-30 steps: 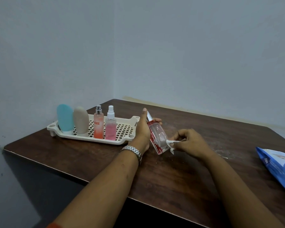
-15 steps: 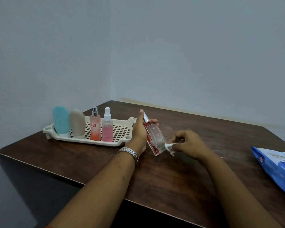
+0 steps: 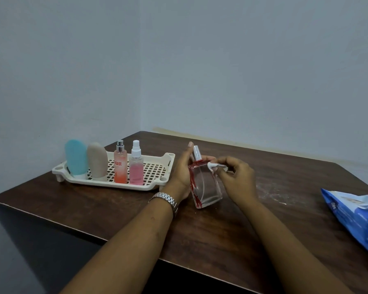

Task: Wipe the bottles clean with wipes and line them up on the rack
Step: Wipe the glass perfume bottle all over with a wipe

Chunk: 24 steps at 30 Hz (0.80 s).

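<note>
Beside the rack [image 3: 106, 183], steady the glass bottle [image 3: 205, 187] gripped in the left hand [image 3: 182, 172] and draw the wipe [image 3: 212, 165] pinched in the right hand [image 3: 237, 177] along its red-streaked edges.

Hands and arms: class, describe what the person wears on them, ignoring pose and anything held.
No gloves on the left hand or the right hand. A silver metal-link watch band circles the left wrist; the right wrist carries nothing. No sleeves show anywhere in the frame.
</note>
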### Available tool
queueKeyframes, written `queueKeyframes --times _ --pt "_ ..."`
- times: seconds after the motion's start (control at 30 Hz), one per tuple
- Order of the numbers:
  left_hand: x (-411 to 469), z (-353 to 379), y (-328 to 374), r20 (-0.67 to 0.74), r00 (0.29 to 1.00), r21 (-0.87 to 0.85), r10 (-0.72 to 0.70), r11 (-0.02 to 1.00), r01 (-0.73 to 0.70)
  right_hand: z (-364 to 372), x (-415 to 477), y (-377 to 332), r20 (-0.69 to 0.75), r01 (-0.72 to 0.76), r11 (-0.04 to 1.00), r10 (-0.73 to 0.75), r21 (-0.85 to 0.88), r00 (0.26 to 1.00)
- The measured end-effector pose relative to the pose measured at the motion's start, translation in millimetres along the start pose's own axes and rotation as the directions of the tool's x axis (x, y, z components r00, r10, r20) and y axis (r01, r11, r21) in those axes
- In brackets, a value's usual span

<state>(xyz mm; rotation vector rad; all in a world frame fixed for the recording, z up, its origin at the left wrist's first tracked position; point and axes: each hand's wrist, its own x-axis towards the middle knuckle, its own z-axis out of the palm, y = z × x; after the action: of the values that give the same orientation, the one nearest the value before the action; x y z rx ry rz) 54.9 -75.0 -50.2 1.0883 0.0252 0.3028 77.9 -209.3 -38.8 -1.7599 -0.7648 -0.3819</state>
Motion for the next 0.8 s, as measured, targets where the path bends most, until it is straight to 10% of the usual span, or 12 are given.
queueKeyframes --times 0.2,0.53,0.8 --pt "-4.6 3.4 1.7 0.074 0.997 0.011 0.022 1.0 -0.022 2.3 -0.5 -2.2 -0.076 0.111 0.994 -0.111 -0.005 0.991" --pt "-0.3 -4.7 0.3 -0.035 0.999 0.08 0.04 0.996 -0.037 -29.2 7.0 20.1 0.355 -0.186 0.967 0.239 -0.176 0.904" --pt "-8.8 1.9 4.5 0.09 0.996 0.076 0.021 0.997 -0.028 -12.2 6.3 11.0 0.099 -0.075 0.975 0.055 0.208 0.994"
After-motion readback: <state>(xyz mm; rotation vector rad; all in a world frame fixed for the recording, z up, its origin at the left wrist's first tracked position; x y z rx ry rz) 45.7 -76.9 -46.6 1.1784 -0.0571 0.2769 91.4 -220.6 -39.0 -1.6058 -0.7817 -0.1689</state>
